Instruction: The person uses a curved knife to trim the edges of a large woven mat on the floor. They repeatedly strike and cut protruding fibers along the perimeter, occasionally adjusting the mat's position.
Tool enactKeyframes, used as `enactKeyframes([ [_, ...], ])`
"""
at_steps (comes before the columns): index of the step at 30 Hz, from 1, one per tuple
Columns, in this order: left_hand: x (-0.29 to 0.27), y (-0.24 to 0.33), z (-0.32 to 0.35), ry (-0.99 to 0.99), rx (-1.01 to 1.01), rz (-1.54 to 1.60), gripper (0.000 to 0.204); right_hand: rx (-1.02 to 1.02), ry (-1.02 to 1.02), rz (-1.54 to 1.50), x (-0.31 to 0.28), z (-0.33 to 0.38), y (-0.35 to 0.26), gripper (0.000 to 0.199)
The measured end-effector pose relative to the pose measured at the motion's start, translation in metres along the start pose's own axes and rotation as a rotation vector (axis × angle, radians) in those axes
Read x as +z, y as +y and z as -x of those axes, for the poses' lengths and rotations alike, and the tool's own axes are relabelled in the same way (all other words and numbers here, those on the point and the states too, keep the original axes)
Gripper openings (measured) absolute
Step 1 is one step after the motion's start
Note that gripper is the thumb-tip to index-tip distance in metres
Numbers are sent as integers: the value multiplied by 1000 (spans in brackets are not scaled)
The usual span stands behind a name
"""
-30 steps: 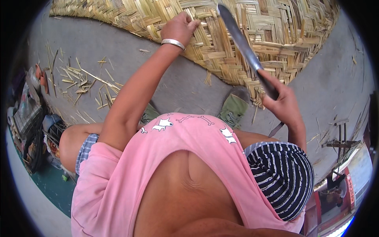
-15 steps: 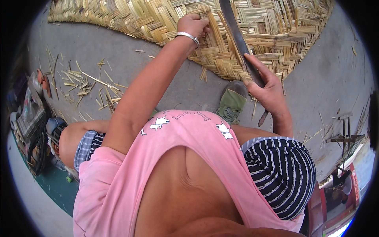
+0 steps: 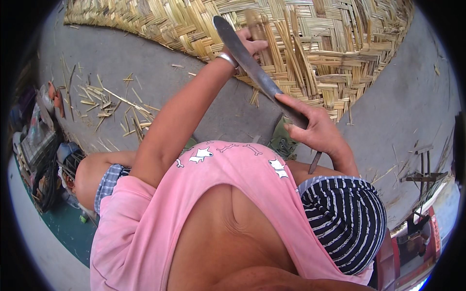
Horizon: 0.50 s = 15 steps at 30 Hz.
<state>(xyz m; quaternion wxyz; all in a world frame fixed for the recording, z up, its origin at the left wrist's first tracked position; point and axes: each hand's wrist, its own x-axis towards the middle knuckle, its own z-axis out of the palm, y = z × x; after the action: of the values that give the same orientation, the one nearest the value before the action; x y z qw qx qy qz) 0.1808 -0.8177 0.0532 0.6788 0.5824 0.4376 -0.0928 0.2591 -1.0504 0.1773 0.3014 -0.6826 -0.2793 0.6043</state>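
My right hand (image 3: 315,127) grips a long, flat metal blade (image 3: 247,63) near its lower end. The blade slants up to the left, ends in a rounded tip, and has a narrow tail below my hand. My left hand (image 3: 252,46), with a bracelet at its wrist, is partly hidden behind the blade. Its thumb and fingers appear closed around a motion-blurred reed strip (image 3: 256,24) at the near part of the woven reed mat (image 3: 335,53). Several loose strips (image 3: 298,58) stand up from the weave to the right of that hand.
Cut reed scraps (image 3: 104,102) lie scattered on the grey floor (image 3: 141,63) to the left. A green shoe (image 3: 281,140) is just below the mat. Bags and piled items (image 3: 39,140) stand at far left, and a metal-framed object (image 3: 424,169) at far right.
The blade has come off the mat and swung left, its tip now above my left wrist. My right hand has drawn nearer to me. The strip at my left hand blurs with motion.
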Motion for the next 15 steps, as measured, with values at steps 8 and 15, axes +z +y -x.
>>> enactKeyframes([
  [8, 0, -31, -8, 238, -6, 114, 22, 169, 42, 203, -24, -17, 4, 62],
  [15, -15, -35, 1, 58, 14, 326, 26, 184, 29, 615, -49, -23, -20, 60],
])
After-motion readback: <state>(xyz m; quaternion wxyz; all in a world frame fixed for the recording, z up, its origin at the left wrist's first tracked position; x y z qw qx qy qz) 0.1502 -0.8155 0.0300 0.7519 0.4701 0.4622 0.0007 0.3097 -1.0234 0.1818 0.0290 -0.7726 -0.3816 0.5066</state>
